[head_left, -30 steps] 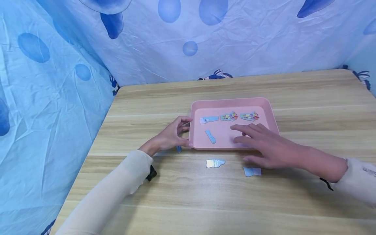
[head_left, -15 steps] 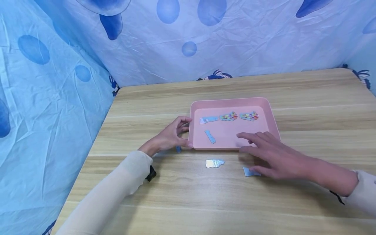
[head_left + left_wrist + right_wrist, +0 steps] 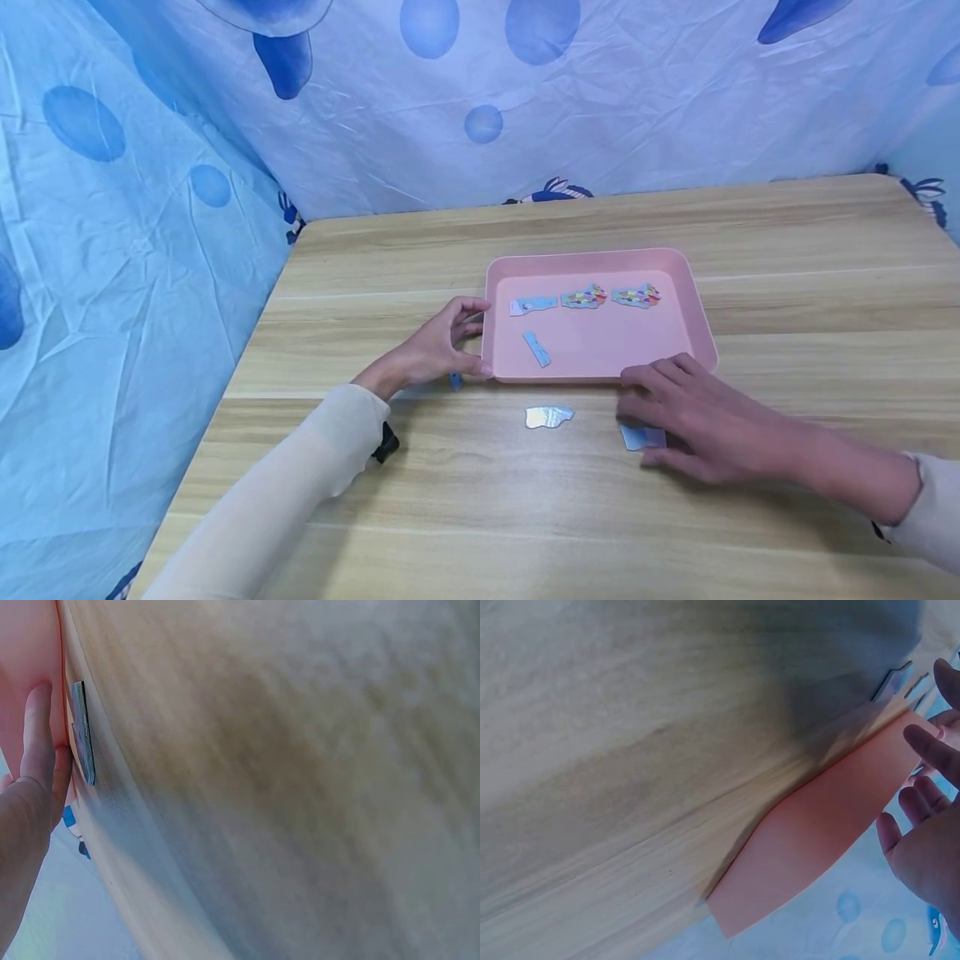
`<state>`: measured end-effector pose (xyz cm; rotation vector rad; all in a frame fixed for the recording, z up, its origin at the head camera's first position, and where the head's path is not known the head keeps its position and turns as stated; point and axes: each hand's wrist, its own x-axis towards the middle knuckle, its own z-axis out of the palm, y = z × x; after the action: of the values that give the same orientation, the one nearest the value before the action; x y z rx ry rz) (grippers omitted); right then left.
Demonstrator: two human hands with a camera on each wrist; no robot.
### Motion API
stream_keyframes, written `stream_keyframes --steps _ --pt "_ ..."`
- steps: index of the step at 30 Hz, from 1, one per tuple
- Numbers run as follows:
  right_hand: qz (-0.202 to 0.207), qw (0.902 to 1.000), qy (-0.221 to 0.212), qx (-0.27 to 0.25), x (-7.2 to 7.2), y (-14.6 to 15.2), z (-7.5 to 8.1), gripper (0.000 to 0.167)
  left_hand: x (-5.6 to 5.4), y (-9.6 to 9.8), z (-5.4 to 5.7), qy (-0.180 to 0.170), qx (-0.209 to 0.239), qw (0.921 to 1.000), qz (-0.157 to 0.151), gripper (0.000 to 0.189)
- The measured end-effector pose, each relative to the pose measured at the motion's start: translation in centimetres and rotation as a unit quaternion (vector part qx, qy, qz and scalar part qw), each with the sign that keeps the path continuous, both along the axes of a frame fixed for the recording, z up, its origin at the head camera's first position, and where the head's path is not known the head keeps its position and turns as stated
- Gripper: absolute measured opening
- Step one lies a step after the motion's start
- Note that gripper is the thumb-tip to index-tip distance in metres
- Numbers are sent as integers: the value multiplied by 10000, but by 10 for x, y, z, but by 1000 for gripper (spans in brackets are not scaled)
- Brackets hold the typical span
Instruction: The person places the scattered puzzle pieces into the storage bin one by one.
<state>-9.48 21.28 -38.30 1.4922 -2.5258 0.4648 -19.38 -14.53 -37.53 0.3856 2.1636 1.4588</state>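
My left hand [image 3: 438, 346] rests against the left end of a shallow pink tray [image 3: 592, 371], thumb near its front corner and fingertips at the rim. In the left wrist view a finger [image 3: 37, 727] lies along the tray's wall. Just over a small light-blue flat piece [image 3: 633, 438] like a puzzle piece, my right hand [image 3: 697, 417] hovers with thumb and fingers apart. It covers part of that piece. Inside the tray lie two multicoloured pieces [image 3: 636, 297], a light-blue and pink piece [image 3: 533, 306] and a narrow blue piece [image 3: 537, 350].
A shiny silvery-blue piece [image 3: 549, 417] lies on the wooden table [image 3: 465, 517] in front of the tray. Another blue piece [image 3: 456, 381] is partly hidden beside my left hand. A blue patterned cloth [image 3: 480, 158] stands behind the table and along its left side.
My right hand has moved from above the tray toward me and slightly right, down over the light-blue piece in front of it. The left hand and the tray have stayed put.
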Motion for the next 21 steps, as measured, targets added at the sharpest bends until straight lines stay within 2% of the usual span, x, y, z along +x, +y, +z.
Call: stream_keyframes --steps 7,12,21 --pt "-18 9997 235 11 4 0 -3 45 0 0 0 0 36 10000 -15 87" --pt "-107 9996 219 153 6 -1 -6 40 0 0 0 -33 47 10000 -22 88" --pt "-173 9984 480 253 7 -1 -12 36 -2 0 -1 -160 41 9999 -6 89"
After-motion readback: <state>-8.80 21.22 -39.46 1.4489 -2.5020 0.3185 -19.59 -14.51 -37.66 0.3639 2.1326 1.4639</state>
